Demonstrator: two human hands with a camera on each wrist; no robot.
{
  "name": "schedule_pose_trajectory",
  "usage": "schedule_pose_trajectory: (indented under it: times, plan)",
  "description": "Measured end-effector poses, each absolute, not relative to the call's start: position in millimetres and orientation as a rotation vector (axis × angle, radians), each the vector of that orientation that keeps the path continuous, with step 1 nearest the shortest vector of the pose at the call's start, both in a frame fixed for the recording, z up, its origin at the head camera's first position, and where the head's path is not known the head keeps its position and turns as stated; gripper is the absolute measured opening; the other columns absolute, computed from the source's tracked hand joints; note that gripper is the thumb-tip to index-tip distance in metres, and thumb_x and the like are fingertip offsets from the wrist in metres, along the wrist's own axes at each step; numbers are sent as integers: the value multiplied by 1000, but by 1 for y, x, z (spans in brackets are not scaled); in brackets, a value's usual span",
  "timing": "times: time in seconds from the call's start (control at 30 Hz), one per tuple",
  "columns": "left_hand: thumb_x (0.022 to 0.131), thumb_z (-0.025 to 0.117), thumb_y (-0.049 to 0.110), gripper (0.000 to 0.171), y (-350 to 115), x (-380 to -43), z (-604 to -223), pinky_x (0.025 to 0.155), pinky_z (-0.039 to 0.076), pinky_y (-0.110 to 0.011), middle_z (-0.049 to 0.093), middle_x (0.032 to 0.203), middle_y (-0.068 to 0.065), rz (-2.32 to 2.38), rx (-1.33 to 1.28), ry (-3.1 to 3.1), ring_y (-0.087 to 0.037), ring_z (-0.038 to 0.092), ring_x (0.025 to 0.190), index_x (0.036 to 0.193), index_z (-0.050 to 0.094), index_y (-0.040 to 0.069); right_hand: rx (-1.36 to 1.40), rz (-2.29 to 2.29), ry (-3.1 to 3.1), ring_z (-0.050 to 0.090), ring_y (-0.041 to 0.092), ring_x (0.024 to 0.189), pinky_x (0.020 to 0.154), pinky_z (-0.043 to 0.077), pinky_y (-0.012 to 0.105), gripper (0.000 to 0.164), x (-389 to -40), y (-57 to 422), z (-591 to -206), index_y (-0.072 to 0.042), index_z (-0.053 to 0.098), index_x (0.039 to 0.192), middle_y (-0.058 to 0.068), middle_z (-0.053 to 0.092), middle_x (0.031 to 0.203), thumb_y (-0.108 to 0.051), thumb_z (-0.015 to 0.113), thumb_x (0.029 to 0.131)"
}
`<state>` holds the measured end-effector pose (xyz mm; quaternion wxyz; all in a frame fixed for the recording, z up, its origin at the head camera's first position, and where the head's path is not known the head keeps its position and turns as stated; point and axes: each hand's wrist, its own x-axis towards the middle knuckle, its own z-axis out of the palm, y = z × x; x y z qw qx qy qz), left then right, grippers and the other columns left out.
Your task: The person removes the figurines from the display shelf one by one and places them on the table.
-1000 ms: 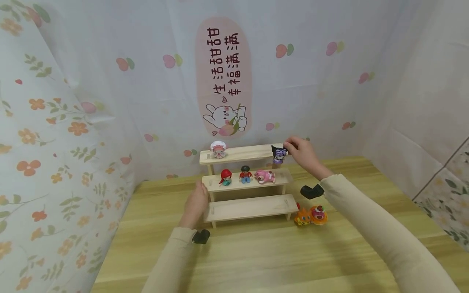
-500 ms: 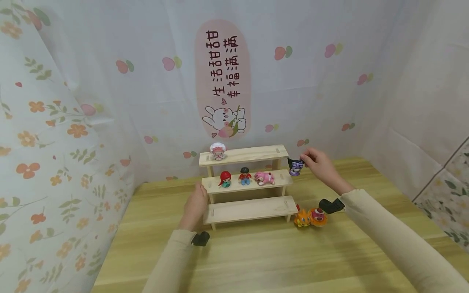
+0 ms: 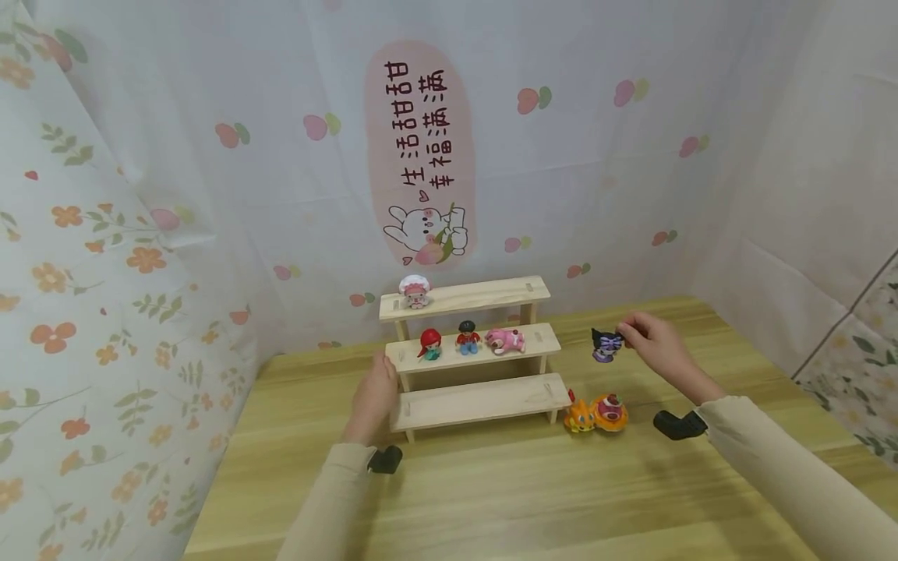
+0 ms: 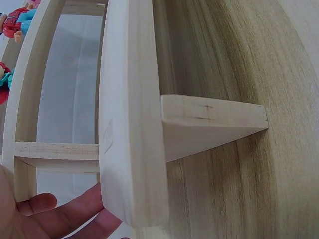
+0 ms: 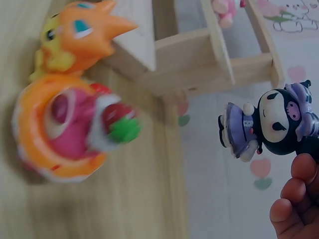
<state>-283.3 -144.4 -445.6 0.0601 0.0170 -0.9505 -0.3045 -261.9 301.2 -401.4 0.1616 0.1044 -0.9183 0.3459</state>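
My right hand [image 3: 659, 347] pinches a black-and-purple toy figurine [image 3: 606, 344] by its head, in the air right of the stand. In the right wrist view its white face and purple dress [image 5: 239, 127] show. My left hand [image 3: 375, 393] holds the left end of the three-tier wooden display stand [image 3: 484, 401]. In the left wrist view its fingers [image 4: 75, 211] reach round the ends of the middle and lower boards. A figurine with a white hat [image 3: 415, 293] sits on the top tier. A red-haired figurine [image 3: 431, 344], a boy figurine [image 3: 468, 338] and a pink lying figurine [image 3: 505, 340] occupy the middle tier.
An orange spiky figurine [image 3: 580, 418] and an orange ring-shaped toy with a pink figure [image 3: 609, 413] stand side by side on the wooden table [image 3: 491, 499], by the stand's lower right corner. A printed cloth [image 3: 596, 171] hangs behind the stand.
My right hand has carried the black-and-purple figurine off the right end of the top tier, rightward and down, clear of the stand. My left hand stays at the stand's left end.
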Motion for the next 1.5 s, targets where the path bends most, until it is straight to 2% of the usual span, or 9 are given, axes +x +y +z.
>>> schedule_pose_trajectory:
  times: [0.07,0.27,0.5,0.73,0.9,1.07,1.2,1.5]
  plan:
    - [104,23,24,38,-145,-284,-445,61,49,-51,64,92,-28,-920,52,-2877,-42,65,83,128,39,-2,298,984,-2619,50,3,64,55,41,26,25,-258,306,-406,-1,61,96,11,62,79,-23,48,101]
    - [104,23,24,35,-144,-284,-445,54,45,-47,61,77,-23,-915,57,-2887,-37,62,70,123,40,0,289,982,-2621,49,1,63,54,41,25,23,-244,322,-424,0,62,94,10,61,76,-18,49,100]
    - [104,24,25,36,-145,-285,-449,55,46,-47,62,79,-23,-906,76,-2879,-37,62,71,125,40,1,256,994,-2637,52,3,64,54,42,23,22,-231,335,-447,-2,62,94,12,60,77,-18,48,101]
    - [104,24,26,43,-145,-286,-450,66,50,-51,65,99,-27,-932,59,-2888,-41,65,88,135,37,0,235,957,-2672,52,11,61,53,40,24,18,-215,345,-469,-4,61,90,7,59,73,-16,50,100]
    - [104,25,25,40,-145,-287,-448,62,49,-50,65,93,-27,-932,74,-2875,-42,65,83,133,38,0,240,994,-2685,54,5,63,56,44,22,19,-212,347,-473,-3,60,88,6,59,73,-15,50,100]
    - [104,24,25,41,-145,-287,-448,63,49,-50,65,93,-28,-927,83,-2886,-42,65,83,134,37,0,243,965,-2694,46,-2,62,54,40,23,16,-212,348,-480,-4,60,86,1,57,70,-11,53,98]
    - [104,24,25,41,-144,-287,-447,62,49,-50,65,92,-29,-922,92,-2884,-41,65,82,134,37,0,244,963,-2691,43,-2,61,54,38,23,15,-211,348,-484,-5,60,86,-2,54,68,-11,53,98]
    - [104,25,24,37,-144,-286,-447,61,48,-51,64,87,-29,-934,75,-2860,-42,65,79,129,39,0,233,937,-2740,46,-2,64,57,40,24,17,-209,346,-481,-4,61,90,2,59,73,-15,51,99]
